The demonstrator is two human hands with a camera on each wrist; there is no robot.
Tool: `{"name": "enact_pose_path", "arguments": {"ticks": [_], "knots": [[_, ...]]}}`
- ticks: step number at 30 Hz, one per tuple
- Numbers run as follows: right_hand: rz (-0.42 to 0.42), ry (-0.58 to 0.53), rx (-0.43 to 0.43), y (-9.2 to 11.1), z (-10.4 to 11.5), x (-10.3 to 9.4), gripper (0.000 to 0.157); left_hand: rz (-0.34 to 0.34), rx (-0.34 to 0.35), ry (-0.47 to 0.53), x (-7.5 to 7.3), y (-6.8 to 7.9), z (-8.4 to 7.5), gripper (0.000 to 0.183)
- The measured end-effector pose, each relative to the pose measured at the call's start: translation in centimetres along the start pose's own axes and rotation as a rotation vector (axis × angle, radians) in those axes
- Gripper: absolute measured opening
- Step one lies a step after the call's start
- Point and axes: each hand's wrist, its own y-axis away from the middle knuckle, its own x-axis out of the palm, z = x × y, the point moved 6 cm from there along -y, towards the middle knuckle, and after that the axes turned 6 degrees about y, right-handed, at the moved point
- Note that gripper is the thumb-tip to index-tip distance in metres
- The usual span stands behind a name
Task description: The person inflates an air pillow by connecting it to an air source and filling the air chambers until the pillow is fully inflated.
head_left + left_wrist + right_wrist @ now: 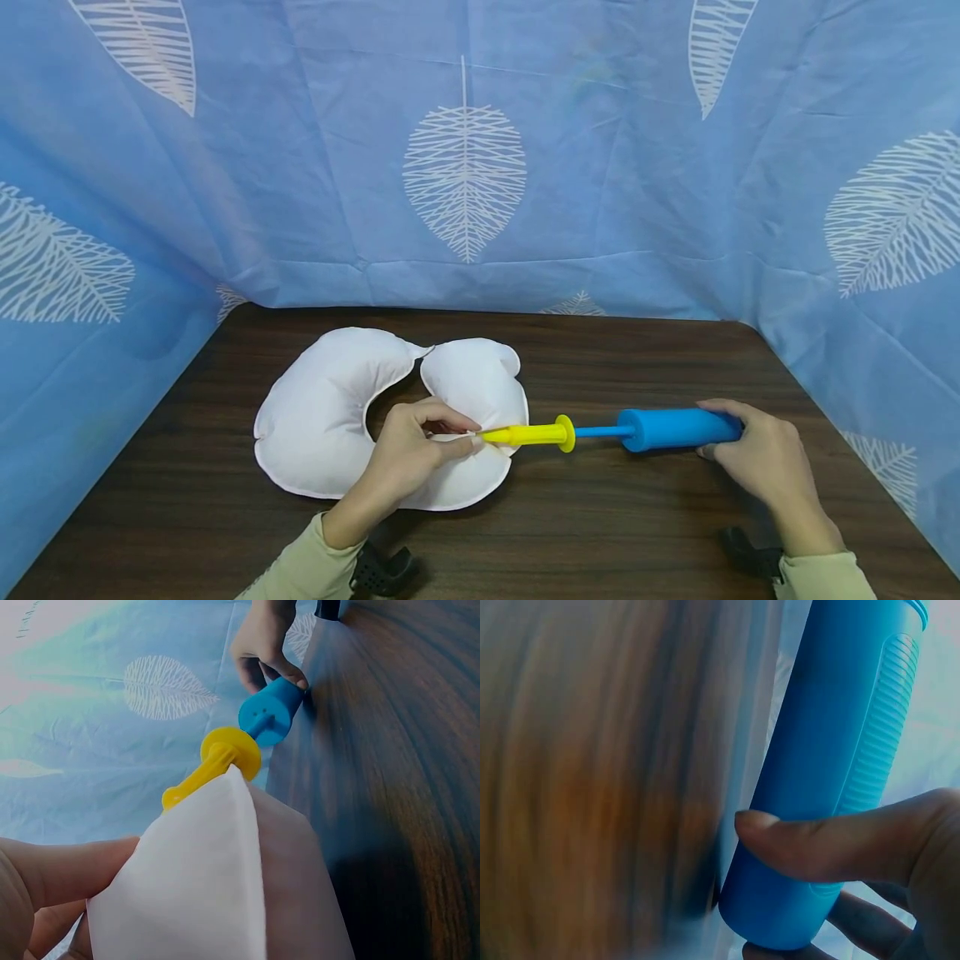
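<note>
A white inflatable neck pillow [315, 408], plump and curved, lies on the table. My left hand [408, 442] pinches it near its right arm, where the yellow nozzle end of a hand pump [528, 434] meets the fabric; the fingers hide the exact joint. In the left wrist view the pillow's seamed edge [247, 847] partly covers the yellow nozzle [202, 780]. To the right, my right hand [765, 454] grips the far end of the pump's blue barrel [667, 429], thumb across it in the right wrist view. A length of blue rod shows between the yellow and blue parts.
The dark wooden table [600, 517] has blue leaf-patterned cloth [337, 167] hanging behind it and at both sides. Black wrist straps [384, 571] sit under both forearms, close to the tabletop.
</note>
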Motion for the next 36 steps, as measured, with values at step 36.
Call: {"name": "enact_pose_path", "arguments": {"ticks": [36], "knots": [[-0.016,0.024,0.0,-0.1,-0.7,-0.4,0.058,0.008,0.037,-0.023,0.4,0.2,-0.1,0.016]]}}
